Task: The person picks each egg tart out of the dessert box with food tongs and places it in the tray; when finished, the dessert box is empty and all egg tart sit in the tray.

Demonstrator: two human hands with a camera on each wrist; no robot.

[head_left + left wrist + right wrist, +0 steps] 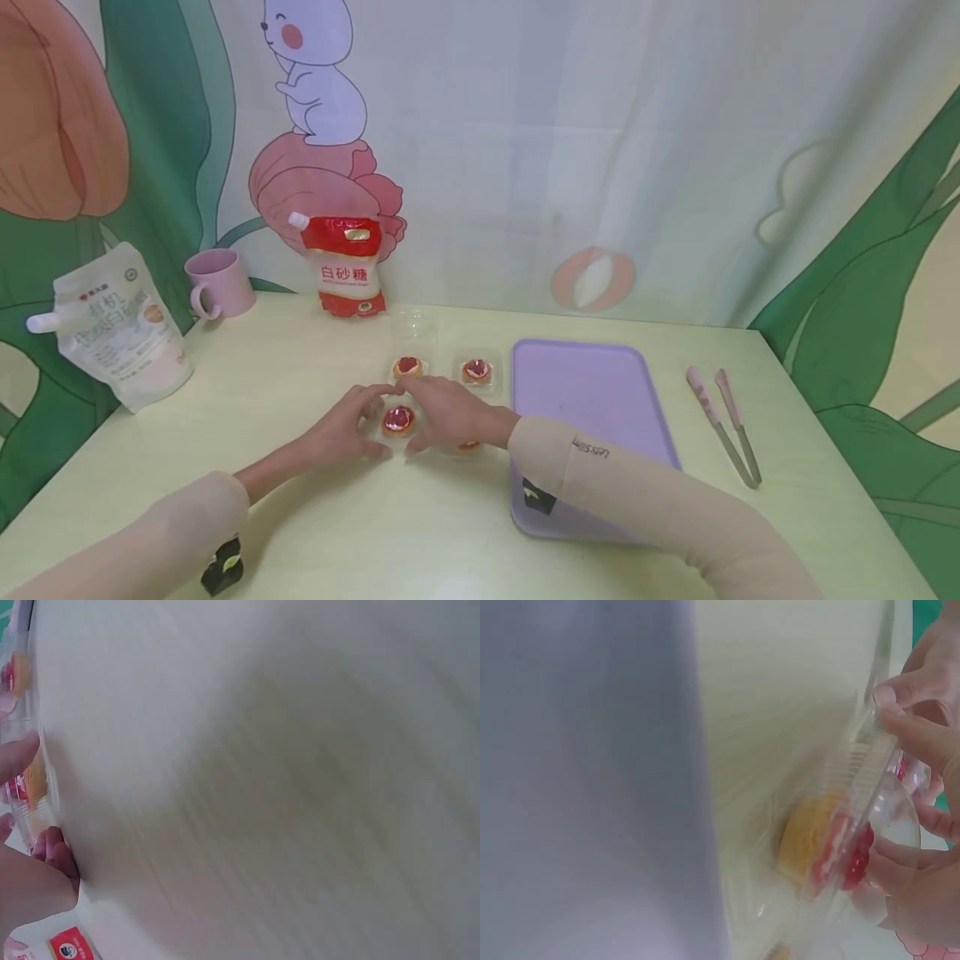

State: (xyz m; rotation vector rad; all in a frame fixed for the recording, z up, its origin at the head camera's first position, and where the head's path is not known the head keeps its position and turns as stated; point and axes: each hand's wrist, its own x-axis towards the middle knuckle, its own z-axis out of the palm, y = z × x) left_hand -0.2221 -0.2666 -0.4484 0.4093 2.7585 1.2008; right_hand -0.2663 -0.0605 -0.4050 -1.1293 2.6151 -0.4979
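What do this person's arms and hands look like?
The left sleeve and right sleeve are long, pale beige; dark lettering marks the right one. A small black piece shows below each sleeve. The left hand and right hand wear no gloves.

The right sleeve [660,504] obscures part of the purple tray [585,392]; the right hand [452,412] mostly covers one tart [469,447]. The white pouch's [127,333] smallest print is illegible.

- Worktop [420,533]: pale yellow, smooth finish; far edge meets the backdrop.
- Backdrop [675,167]: white fabric with soft vertical folds.
- Backdrop print, left: large orange-pink tulip [60,117], green leaves [161,92], white animal [322,104] seated on a pink flower [300,179].
- Backdrop print, right: broad green foliage [862,417].
- Lighting: diffuse; bright patch on the worktop's near side.
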